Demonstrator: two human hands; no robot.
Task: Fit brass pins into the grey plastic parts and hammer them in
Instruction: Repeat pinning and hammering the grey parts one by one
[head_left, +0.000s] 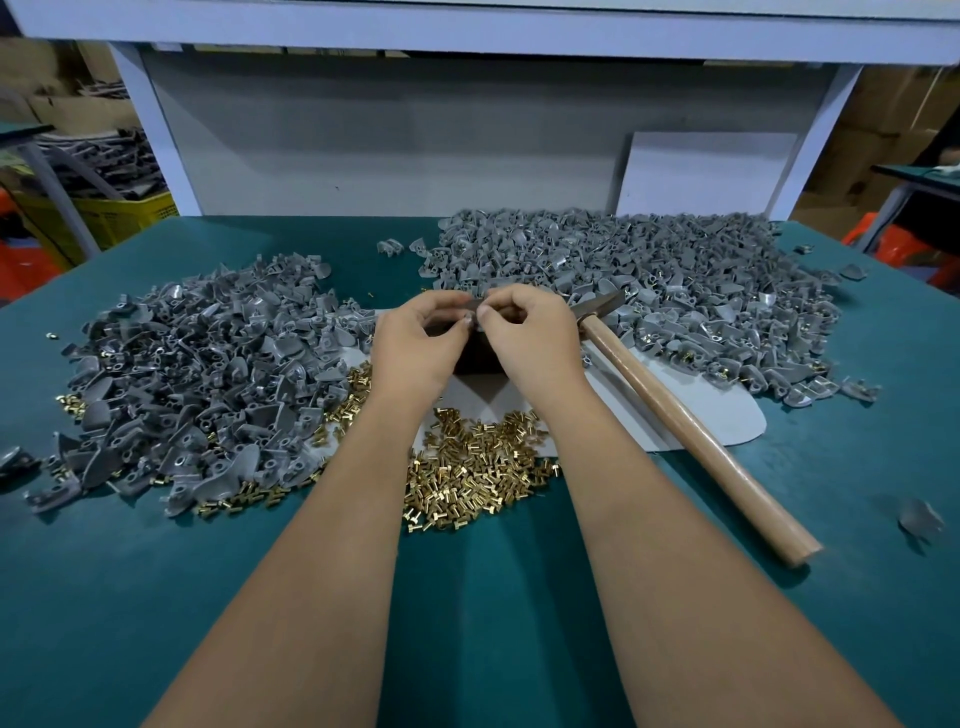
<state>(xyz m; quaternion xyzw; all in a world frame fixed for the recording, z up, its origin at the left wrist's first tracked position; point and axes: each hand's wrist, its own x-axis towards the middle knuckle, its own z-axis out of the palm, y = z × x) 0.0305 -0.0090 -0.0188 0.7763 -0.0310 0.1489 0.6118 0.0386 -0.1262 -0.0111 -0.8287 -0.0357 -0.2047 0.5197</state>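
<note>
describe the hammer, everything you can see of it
The hammer lies flat on the table, untouched by either hand. Its pale, smooth, round wooden handle runs diagonally from the near right, butt end on the green mat, up and left across a light grey sheet. Its dark metal head rests at the edge of the right-hand pile of grey parts, just beside the right hand.

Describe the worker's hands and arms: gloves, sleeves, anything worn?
No gloves: both the left hand and right hand are bare. Both forearms are bare right down to the bottom edge of the picture, with no sleeve in view. No watch, rings, bands or markings visible. Fingernails look short.
</note>
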